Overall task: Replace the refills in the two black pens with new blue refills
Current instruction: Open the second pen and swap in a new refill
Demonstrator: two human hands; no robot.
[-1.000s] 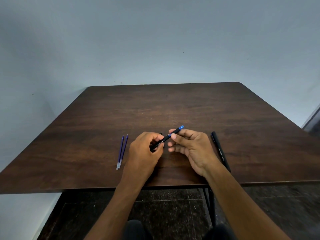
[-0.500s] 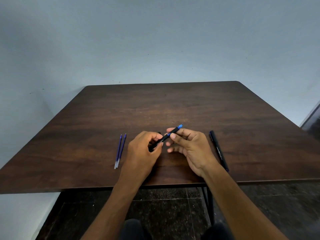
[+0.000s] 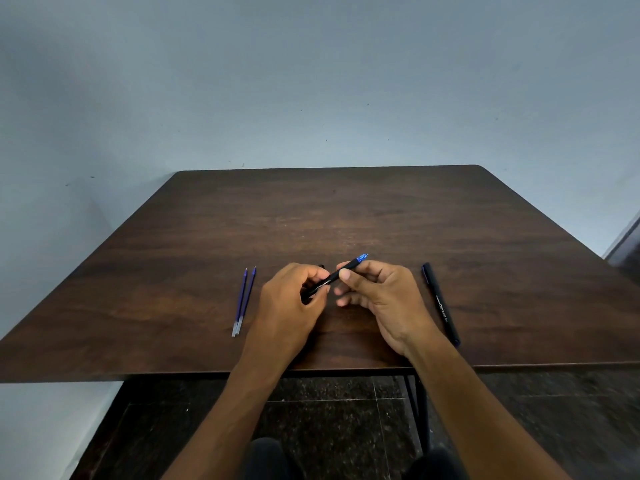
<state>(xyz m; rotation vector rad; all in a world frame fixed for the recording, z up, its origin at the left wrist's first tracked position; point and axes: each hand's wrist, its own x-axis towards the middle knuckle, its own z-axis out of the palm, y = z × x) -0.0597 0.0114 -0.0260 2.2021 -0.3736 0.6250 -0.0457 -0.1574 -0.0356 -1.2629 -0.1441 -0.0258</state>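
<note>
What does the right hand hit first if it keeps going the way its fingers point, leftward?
Likely the left hand. The right hand pinches the black pen near its blue tip, fingers aimed left toward the other hand gripping the same pen, close by. The blue refills lie farther left; depth unclear.

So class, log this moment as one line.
left hand: holds black pen | right hand: pinches its blue-tipped end | second pen: on table | blue refills: untouched
</note>
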